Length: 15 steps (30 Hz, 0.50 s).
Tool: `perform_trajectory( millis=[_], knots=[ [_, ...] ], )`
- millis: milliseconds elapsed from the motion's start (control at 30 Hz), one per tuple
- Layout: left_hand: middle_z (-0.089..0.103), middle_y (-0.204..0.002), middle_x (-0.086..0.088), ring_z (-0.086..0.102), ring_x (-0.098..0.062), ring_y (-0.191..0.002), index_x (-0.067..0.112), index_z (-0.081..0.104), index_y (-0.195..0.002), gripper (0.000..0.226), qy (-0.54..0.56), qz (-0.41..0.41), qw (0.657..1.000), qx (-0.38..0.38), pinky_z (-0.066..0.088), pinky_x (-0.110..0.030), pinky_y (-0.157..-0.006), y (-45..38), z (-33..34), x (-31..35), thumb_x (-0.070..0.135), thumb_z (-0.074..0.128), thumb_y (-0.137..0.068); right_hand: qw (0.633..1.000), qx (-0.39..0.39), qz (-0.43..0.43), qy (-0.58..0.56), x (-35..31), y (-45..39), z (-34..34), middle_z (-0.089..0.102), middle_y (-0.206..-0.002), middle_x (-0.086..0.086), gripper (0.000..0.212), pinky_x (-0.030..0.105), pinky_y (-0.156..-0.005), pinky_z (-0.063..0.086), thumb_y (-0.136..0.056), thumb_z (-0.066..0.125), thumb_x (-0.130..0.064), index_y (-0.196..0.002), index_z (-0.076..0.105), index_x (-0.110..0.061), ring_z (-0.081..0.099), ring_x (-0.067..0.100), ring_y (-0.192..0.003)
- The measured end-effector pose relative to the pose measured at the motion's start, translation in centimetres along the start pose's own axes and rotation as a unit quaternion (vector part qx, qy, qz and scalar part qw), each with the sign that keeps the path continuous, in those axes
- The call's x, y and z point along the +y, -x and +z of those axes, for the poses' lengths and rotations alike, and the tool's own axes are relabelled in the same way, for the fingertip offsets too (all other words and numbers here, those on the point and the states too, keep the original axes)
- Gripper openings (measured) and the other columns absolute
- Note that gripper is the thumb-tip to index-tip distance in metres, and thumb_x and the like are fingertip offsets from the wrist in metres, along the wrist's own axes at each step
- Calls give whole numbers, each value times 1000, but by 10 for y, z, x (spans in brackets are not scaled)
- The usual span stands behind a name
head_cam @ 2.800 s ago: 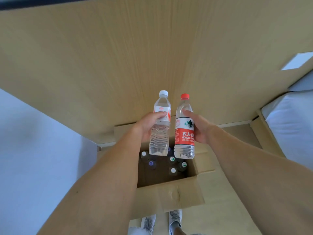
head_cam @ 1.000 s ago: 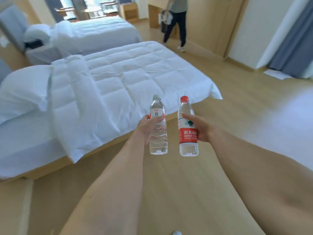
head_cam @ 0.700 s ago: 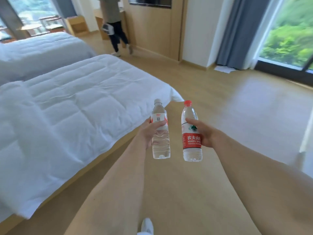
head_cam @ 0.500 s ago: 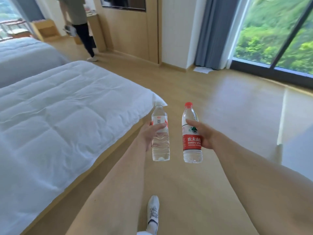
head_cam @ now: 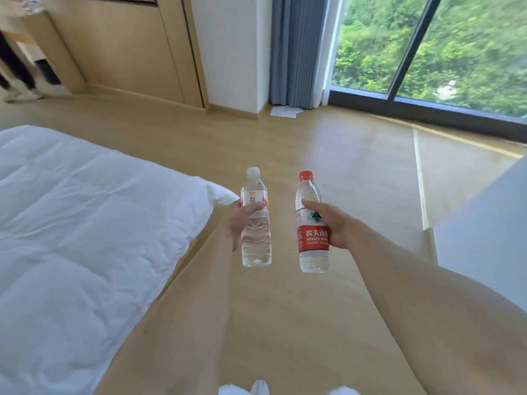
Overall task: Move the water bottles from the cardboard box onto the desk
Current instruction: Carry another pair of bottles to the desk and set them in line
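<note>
My left hand (head_cam: 239,220) grips a clear water bottle with a white cap (head_cam: 255,240), held upright above the wooden floor. Beside it, my right hand (head_cam: 330,223) holds a second upright water bottle with a red cap and red label (head_cam: 312,252). The two bottles are a short gap apart and do not touch. Neither the cardboard box nor the desk is in view.
A bed with a white duvet (head_cam: 85,232) fills the left side. A white surface (head_cam: 490,232) juts in at the right. Ahead stand a wood-panelled wall (head_cam: 122,44), a grey curtain (head_cam: 296,49) and a large window (head_cam: 427,44). Wooden floor lies between.
The view has swung from the box, past the beds, toward the window. Both hands kept their bottles upright throughout. The walking person has slid to the far left edge.
</note>
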<state>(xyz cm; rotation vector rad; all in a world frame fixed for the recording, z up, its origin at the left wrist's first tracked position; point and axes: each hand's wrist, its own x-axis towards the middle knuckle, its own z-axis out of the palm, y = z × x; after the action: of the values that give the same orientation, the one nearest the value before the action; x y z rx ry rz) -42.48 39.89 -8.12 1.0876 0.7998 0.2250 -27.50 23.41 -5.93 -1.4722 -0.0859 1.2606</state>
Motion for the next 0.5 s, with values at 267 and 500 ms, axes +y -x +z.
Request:
perform_trajectory(
  millis=[267,500],
  knots=[
    [59,-96,-18,59,-33,-80,-3,53,-132,49,7,0,1000,4,49,-49,-79,-105,19,49,24,68,-94,1000,15,-6,-15,-73,-80,-17,68,-81,12,35,33,-62,58,-93,66,-31,-115,58,-5,66,24,-64],
    [61,-97,-19,60,-35,-85,-3,54,-131,49,5,1,1000,31,51,-51,-80,-220,31,92,22,70,-92,1000,5,-7,-11,-143,-187,-48,69,-84,13,35,34,-63,58,-95,66,-28,-117,58,-3,67,25,-67]
  ],
)
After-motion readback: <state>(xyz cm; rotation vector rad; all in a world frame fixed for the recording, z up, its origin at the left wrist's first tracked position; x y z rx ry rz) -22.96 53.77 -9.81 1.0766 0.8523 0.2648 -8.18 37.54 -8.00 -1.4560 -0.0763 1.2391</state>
